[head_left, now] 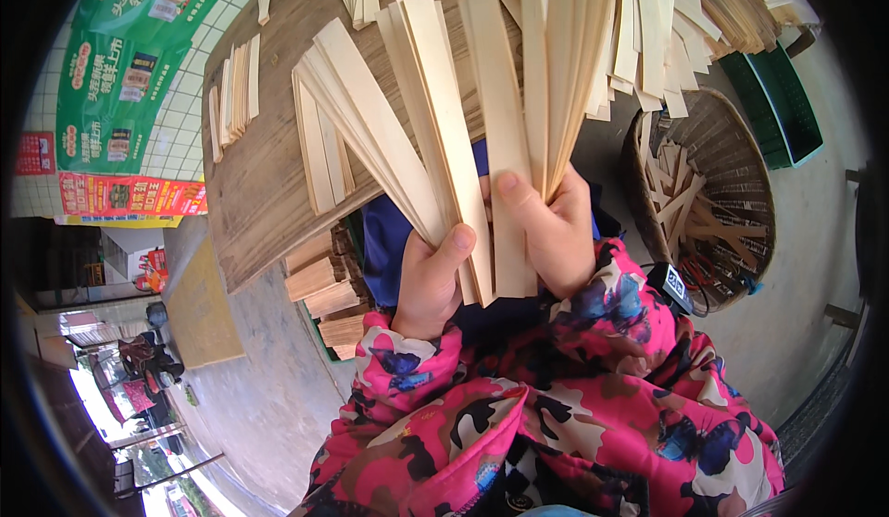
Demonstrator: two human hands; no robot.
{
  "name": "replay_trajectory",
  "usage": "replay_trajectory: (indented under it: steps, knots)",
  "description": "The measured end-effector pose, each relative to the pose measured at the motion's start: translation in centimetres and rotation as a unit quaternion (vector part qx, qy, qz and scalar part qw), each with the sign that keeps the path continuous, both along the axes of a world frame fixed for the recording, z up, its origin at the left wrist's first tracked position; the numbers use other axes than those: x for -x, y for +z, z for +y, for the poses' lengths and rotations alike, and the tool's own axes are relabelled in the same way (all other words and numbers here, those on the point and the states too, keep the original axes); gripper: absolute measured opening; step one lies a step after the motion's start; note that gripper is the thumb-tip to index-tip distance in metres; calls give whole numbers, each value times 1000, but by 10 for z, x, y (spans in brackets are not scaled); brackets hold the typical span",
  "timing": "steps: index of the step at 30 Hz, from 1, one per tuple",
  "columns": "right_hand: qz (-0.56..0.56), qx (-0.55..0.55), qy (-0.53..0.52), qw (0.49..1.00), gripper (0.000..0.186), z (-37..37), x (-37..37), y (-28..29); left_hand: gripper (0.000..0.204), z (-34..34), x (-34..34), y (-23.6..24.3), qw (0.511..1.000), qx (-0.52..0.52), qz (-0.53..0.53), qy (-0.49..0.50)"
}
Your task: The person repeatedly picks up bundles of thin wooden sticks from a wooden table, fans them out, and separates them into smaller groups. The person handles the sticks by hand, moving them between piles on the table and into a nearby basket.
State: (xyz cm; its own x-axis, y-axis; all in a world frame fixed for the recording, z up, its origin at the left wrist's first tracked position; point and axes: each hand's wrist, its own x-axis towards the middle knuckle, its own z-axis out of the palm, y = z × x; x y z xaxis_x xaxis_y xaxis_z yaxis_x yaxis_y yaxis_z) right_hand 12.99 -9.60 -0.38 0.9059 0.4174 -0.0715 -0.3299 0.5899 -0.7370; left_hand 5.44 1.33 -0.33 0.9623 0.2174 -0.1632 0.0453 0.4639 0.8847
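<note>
Left hand (433,281) and right hand (552,232) each grasp fanned thin wooden strips (439,124) by the near edge of a wooden table (248,179), thumbs (459,240) pressed across them, apparently to stop slipping; at right, a woven basket (748,173) holds loose slats (683,195).

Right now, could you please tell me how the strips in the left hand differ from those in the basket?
The held strips in the left hand are gathered in fanned bundles; the loose strips in the basket lie crisscrossed. The held strips look paler, the loose strips browner. Both are thin, flat and narrow.
</note>
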Motion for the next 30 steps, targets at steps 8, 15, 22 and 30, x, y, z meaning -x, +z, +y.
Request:
replay_trajectory:
  steps: [8,15,22,30]
  knots:
    - [-8,84,-33,996,15,-7,-13,2,56,0,-3,7,1000,-27,-7,-5]
    - [-64,58,42,995,23,3,-1,5,49,-2,0,-1,995,-94,-17,9]
    - [-36,25,60,997,17,1,2,3,51,2,3,-4,998,-62,-18,-16]
    - [19,-34,23,999,21,6,4,1,53,0,5,1,998,-54,2,12]
